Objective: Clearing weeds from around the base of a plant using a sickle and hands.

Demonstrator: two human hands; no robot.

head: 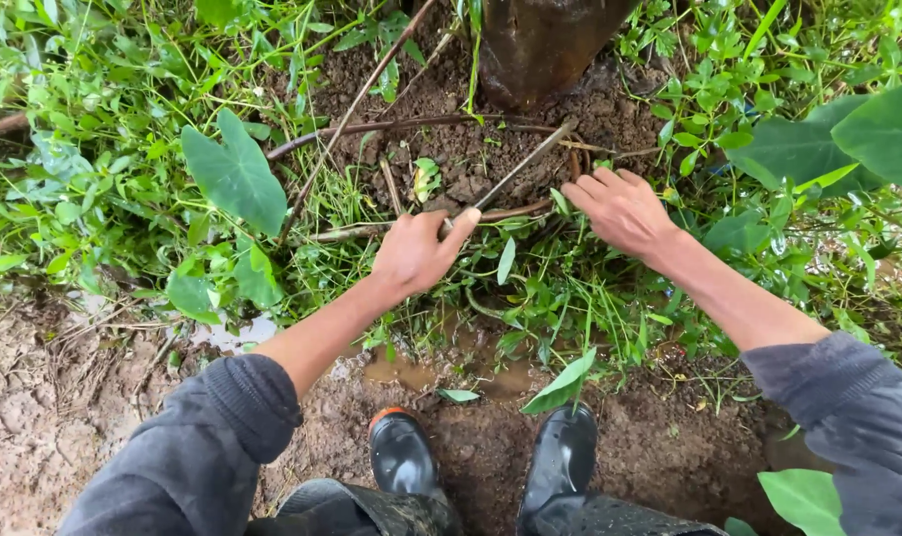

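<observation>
Looking down over two dark grey sleeves and a pair of black rubber boots (560, 457) planted in wet brown mud. Left hand (416, 250) closed around the near end of a thin pale stick (515, 169), thumb lying along it, fingers curled under; the stick slanting up and away to the right over bare dark soil (471, 149) towards the foot of a tree trunk (540, 45) at the top of the view. Right hand (620, 208) just to the right of it, knuckles up, fingers bent down into the weeds at the edge of the soil patch; whether pinching anything or merely pressing, cannot tell, since the fingertips are hidden among stems. Hands near each other but apart, with the stick between them. Brown woody roots (401, 124) curving across the soil behind the hands, one long thin stem running diagonally up to the top edge. A broad heart-shaped leaf (235, 174) standing to the left, larger dark leaves (818, 144) of the same kind at the right edge. Low green weeds and grass all round, a small muddy puddle (401, 369) between hands and boots
</observation>
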